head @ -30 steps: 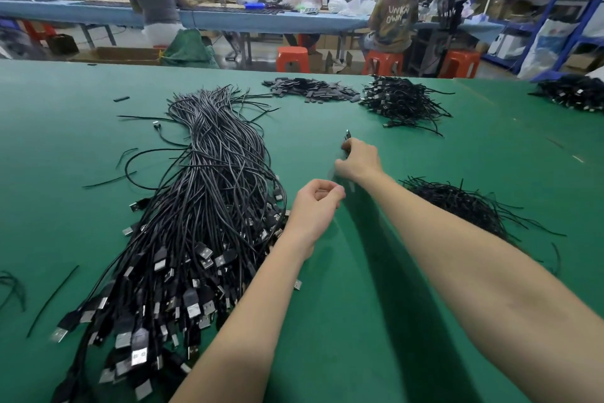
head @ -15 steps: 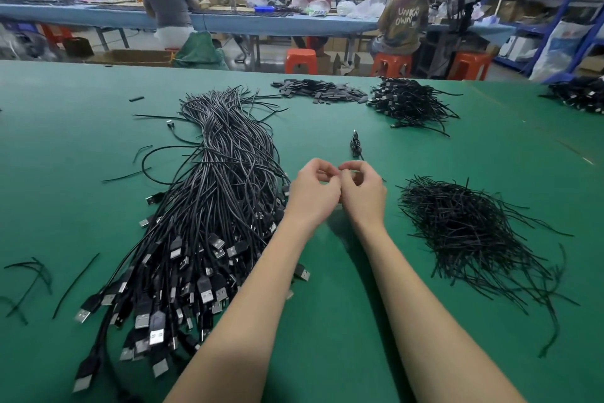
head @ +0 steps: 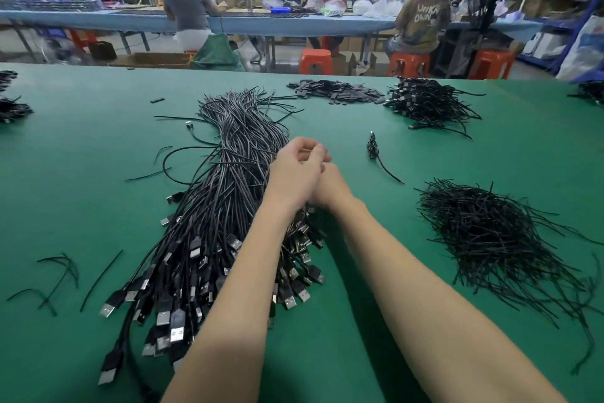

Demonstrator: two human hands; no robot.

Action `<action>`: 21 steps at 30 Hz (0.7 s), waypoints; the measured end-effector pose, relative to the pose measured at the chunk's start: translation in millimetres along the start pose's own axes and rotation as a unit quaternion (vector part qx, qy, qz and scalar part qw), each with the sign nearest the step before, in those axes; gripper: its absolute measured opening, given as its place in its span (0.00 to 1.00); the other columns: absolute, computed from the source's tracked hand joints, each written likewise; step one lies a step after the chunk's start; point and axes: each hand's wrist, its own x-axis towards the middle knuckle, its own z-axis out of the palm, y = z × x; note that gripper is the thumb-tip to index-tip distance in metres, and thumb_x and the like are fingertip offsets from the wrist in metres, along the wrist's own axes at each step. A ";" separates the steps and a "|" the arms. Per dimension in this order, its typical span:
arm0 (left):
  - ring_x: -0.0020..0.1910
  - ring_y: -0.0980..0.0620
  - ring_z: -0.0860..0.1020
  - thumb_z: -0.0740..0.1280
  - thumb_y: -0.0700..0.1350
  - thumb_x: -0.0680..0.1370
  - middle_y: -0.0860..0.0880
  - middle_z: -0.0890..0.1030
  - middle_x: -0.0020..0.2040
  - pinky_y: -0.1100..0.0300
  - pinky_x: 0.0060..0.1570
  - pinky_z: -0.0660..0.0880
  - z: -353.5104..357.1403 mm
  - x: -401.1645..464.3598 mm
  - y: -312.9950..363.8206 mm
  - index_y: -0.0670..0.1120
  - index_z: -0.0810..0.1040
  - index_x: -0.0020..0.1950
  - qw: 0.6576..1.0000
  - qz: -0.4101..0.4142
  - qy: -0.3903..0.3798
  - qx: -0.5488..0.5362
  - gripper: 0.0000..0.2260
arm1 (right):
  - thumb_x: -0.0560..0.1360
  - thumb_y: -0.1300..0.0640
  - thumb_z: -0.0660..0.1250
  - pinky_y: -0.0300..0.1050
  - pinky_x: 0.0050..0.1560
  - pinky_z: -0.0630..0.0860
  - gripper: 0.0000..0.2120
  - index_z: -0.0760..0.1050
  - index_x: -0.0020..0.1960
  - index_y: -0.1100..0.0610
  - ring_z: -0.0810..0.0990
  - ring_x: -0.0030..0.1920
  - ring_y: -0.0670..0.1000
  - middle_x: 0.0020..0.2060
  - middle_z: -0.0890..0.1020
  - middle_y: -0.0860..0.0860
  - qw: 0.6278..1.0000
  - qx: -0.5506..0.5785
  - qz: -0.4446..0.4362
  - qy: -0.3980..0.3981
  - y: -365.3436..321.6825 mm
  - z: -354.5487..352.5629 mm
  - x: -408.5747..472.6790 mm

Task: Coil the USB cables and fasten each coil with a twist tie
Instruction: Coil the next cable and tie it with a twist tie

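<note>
A long bundle of black USB cables [head: 222, 206] lies across the green table [head: 98, 157], with the plugs fanned out toward me. My left hand [head: 297, 170] hovers at the bundle's right edge, fingers curled, nothing visible in them. My right hand [head: 331, 188] sits just behind and under it, against the cables, its fingers mostly hidden. One small coiled cable [head: 373, 149] with a tail lies alone to the right of my hands. A heap of black twist ties [head: 490, 239] lies further right.
Toward the far edge lie a pile of coiled cables [head: 425, 102] and a pile of small flat black pieces [head: 336, 94]. Loose ties [head: 65, 272] are scattered at the left. Beyond the table, people sit on orange stools [head: 316, 61] at a blue bench.
A second ago my right hand reached out to where the small coil now lies, and it has since drawn back. Both hands have since shifted left onto the bundle's edge.
</note>
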 end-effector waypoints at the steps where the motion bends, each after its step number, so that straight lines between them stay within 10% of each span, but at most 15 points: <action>1: 0.45 0.52 0.83 0.65 0.42 0.81 0.49 0.85 0.43 0.56 0.53 0.78 1.8 -1.4 -1.8 0.46 0.79 0.48 0.999 0.009 -0.014 0.030 0.04 | 0.79 0.58 0.62 0.52 0.57 0.78 0.14 0.80 0.62 0.56 0.81 0.59 0.60 0.59 0.83 0.58 0.999 0.040 0.017 0.014 -1.9 -0.8 -1.3; 8: 0.51 0.51 0.80 0.58 0.39 0.80 0.50 0.83 0.48 0.55 0.56 0.75 5.3 -9.8 -10.3 0.50 0.76 0.48 0.981 0.057 -0.026 0.186 0.10 | 0.76 0.58 0.65 0.44 0.36 0.68 0.10 0.80 0.38 0.53 0.75 0.41 0.57 0.35 0.82 0.51 0.991 0.114 0.042 0.055 17.4 -9.9 -29.5; 13: 0.54 0.46 0.77 0.59 0.35 0.77 0.47 0.78 0.54 0.50 0.60 0.72 -4.4 -7.8 -18.2 0.47 0.73 0.53 0.963 0.060 -0.030 0.263 0.10 | 0.76 0.51 0.74 0.26 0.41 0.68 0.10 0.87 0.55 0.51 0.77 0.40 0.36 0.49 0.87 0.46 0.986 0.159 0.027 0.035 31.6 -39.7 -47.9; 21: 0.77 0.48 0.55 0.60 0.49 0.81 0.55 0.68 0.74 0.45 0.75 0.53 -8.5 -11.2 -19.8 0.55 0.76 0.62 0.865 0.144 -0.070 0.475 0.12 | 0.73 0.49 0.75 0.28 0.32 0.70 0.04 0.88 0.46 0.47 0.76 0.30 0.33 0.33 0.84 0.40 0.987 0.153 0.038 0.022 42.9 -102.9 -72.8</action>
